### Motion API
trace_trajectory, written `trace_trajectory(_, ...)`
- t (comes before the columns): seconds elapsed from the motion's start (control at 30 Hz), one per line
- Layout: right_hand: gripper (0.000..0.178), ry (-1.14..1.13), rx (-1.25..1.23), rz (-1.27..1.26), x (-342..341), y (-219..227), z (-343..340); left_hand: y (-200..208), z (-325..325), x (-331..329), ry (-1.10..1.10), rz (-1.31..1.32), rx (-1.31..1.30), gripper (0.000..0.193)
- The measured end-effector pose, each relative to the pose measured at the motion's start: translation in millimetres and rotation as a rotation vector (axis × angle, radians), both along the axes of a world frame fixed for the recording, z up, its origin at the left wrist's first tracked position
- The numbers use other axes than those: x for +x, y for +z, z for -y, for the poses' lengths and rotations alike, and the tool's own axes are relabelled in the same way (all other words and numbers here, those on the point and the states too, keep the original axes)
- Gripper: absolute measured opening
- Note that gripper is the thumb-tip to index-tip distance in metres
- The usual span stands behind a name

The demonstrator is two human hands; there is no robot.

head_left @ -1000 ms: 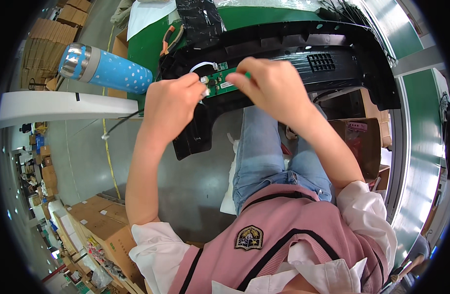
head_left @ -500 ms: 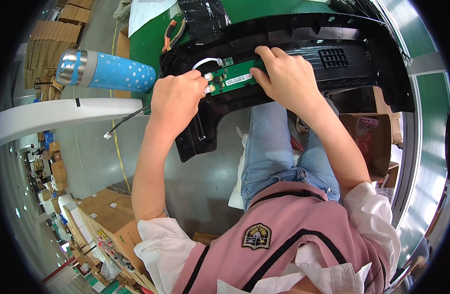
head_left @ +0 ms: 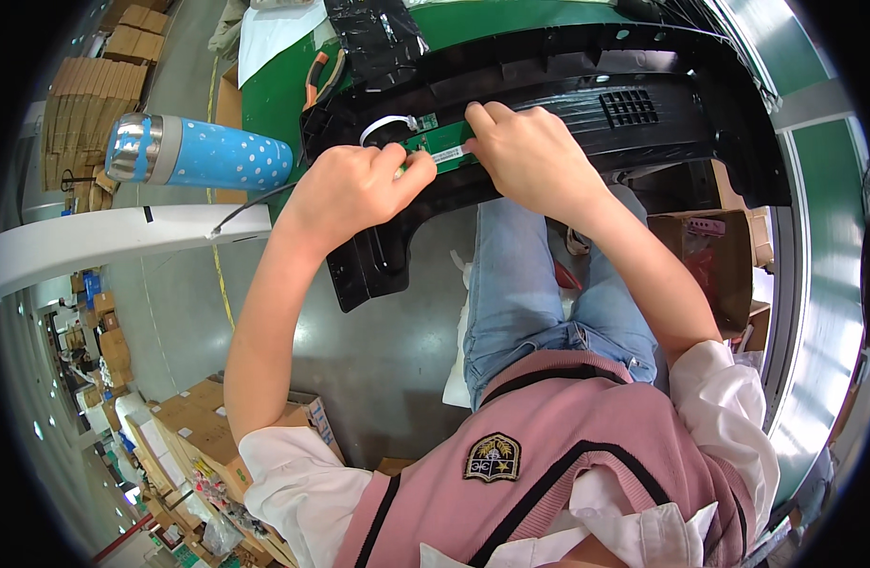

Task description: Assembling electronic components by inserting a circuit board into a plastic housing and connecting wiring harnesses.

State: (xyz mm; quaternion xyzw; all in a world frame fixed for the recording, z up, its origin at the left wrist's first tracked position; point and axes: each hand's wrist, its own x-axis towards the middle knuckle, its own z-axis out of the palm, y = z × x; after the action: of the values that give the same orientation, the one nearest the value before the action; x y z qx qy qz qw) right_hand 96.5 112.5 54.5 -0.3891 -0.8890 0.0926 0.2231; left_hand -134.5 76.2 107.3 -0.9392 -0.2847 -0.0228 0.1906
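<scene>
A long black plastic housing (head_left: 558, 95) lies across the green table with its hollow inside up. Within it sits a narrow green circuit board (head_left: 461, 135) bearing a white label. My left hand (head_left: 354, 189) is closed over the board's left end, thumb and fingers pinched together; what they hold is hidden. My right hand (head_left: 534, 156) grips the board's right end between thumb and fingers. A short white cable (head_left: 383, 123) curves to a small green board (head_left: 426, 122) just beyond. From behind my left wrist a dark cable (head_left: 250, 204) runs out to the left.
A blue dotted bottle (head_left: 217, 153) lies at the left, beside the white frame bar (head_left: 103, 232). Orange-handled pliers (head_left: 319, 78) and black plastic film (head_left: 378, 38) rest on the green table (head_left: 274, 99). An open carton (head_left: 728, 270) stands below right; stacked boxes (head_left: 94, 114) are far left.
My left hand has turned and slid over the board's left end, covering the white connectors seen before. The dark cable's end has risen to the bar. Housing and board sit slightly farther left in view.
</scene>
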Motion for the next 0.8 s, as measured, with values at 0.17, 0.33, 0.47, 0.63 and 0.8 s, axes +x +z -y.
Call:
trace_trajectory(0.17, 0.022, -0.005, 0.041, -0.154, 2, 4, 1, 20, -4, 12, 0.126, 0.082, -0.082, 0.037)
trace_trajectory(0.33, 0.018, 0.179, 0.080, -0.127, -7, 12, 2, 5, -14, 20, 0.265, 0.290, -0.333, 0.060)
trace_trajectory(0.47, 0.017, 0.183, 0.056, -0.141, -5, 8, 3, 0, -14, 15, 0.424, 0.351, -0.616, 0.066)
trace_trajectory(0.63, 0.016, 0.022, -0.018, -0.136, 6, 12, 12, 3, -13, 17, 0.488, 0.330, -0.628, 0.066)
trace_trajectory(0.8, 0.014, 0.131, 0.108, 0.012, 1, 8, 15, 0, -16, 17, 0.520, 0.391, -0.654, 0.065)
